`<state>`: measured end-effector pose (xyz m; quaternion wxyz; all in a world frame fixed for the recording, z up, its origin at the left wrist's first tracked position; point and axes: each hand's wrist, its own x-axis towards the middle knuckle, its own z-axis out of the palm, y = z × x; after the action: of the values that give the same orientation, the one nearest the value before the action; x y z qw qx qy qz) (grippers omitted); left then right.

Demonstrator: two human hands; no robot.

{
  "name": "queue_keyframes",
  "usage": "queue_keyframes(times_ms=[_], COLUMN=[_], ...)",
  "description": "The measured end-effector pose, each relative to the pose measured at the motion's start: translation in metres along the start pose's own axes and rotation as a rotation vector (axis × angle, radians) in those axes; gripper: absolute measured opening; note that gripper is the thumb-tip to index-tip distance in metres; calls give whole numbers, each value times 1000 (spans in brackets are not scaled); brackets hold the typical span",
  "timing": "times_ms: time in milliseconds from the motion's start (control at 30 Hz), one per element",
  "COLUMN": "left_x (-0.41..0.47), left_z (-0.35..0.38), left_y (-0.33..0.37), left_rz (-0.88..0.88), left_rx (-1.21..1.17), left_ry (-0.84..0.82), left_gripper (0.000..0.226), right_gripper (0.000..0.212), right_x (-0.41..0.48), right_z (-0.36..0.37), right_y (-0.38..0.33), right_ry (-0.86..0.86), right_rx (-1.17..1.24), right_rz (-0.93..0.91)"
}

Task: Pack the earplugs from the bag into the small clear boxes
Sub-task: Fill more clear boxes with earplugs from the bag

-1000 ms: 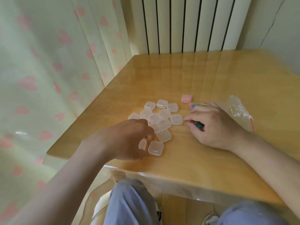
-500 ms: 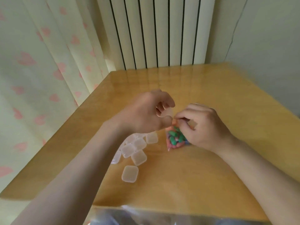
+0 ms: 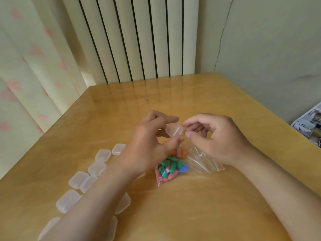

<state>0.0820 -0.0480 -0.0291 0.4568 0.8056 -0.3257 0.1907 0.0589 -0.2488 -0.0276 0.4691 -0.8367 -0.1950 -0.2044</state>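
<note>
Presently a small clear square plastic box (image 3: 174, 129) is pinched between thumb and fingers of the left hand (image 3: 149, 141); just rightward, curled forefinger and thumb of the right hand (image 3: 218, 138) are set at its edge, grip untellable; directly below, coloured foam earplugs (image 3: 169, 168) are kept in a clear zip bag (image 3: 199, 160)

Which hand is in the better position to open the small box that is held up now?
Right hand, probably: its fingertips sit at the edge of the small box, which the left hand grips.
</note>
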Motion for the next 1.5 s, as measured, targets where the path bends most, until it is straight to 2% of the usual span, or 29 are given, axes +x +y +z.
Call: queue_keyframes(times_ms=[133, 233, 433, 633, 867, 1033, 1200, 1300, 1367, 1433, 1500], left_x=[-7, -10, -11, -12, -12, -11, -9, -9, -7, -5, -4], left_z=[-1, -1, 1, 3, 2, 0, -2, -2, -1, -1, -2], left_y=[0, 2, 1, 2, 0, -1, 7, 14, 19, 20, 17], left_rz=[90, 95, 119, 147, 249, 248, 108, -167, -283, -345, -422], left_rx=[-9, -20, -25, -19, 68, 115, 60, -235, -388, -413, -381], left_ry=[-31, -31, -36, 38, 40, 28, 129, 179, 175, 172, 191], left_gripper=[46, 50, 48, 47, 37, 31, 16, 18, 13, 9, 11], right_gripper=[31, 40, 39, 41, 33, 33, 40, 34, 33, 34, 37], right_x=[-2, -3, -3, -3, -4, -3, -5, -5, -4, -2, 1], right_z=[4, 4, 1, 2, 6, 10, 12, 12, 9, 5, -4], right_y=[-7, -10, -15, -10, -15, -14, -14, -17, -19, -19, -17], right_ry=[-47, -79, -108, -123, -146, -134, -159, -179, -203, -187, -90], right_rx=[127, 183, 218, 287, 272, 262, 219, 247, 245, 209, 168], right_rz=[97, 151, 158, 163, 179, 205, 223, 215, 214, 203, 198])
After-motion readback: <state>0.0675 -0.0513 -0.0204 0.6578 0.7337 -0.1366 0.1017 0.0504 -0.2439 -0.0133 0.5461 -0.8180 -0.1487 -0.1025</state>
